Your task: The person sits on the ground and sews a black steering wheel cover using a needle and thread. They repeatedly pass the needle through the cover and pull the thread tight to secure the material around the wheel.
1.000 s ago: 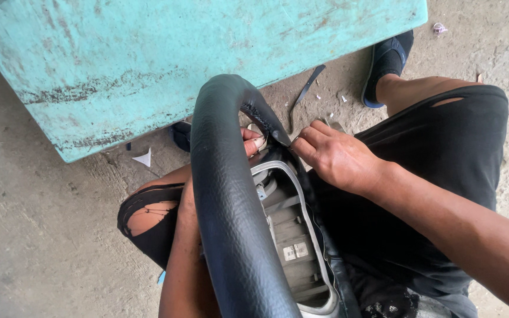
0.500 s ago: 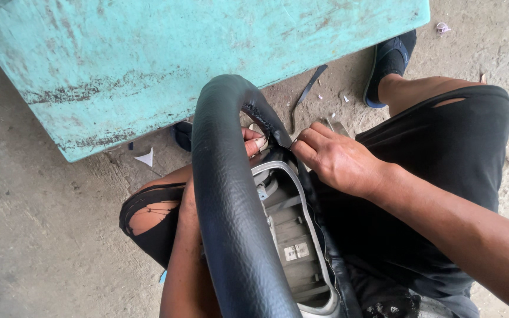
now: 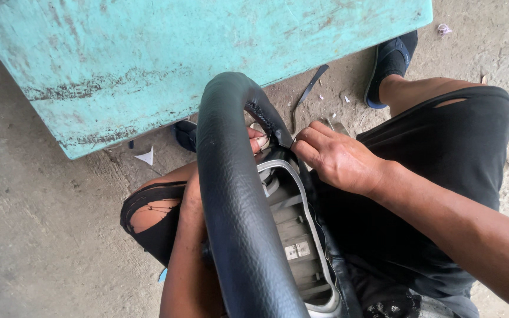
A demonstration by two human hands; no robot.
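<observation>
Black leather-wrapped steering wheel [image 3: 237,224] propped on the lap; right hand [image 3: 340,160] pinches its cover edge, left hand [image 3: 257,140] grips behind the rim, where a slip could loosen the seam.

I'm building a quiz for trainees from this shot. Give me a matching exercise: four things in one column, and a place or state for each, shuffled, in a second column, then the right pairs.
Column one:
1. steering wheel
2. right hand
3. turquoise table
4. dark shoe

Column two:
A. worn and scuffed, standing over the concrete floor
B. pinching the edge of the black cover at the rim
C. on the floor, at the far end of the right leg
D. resting upright on the person's lap, wrapped in black

Pairs: 1-D, 2-B, 3-A, 4-C
</observation>
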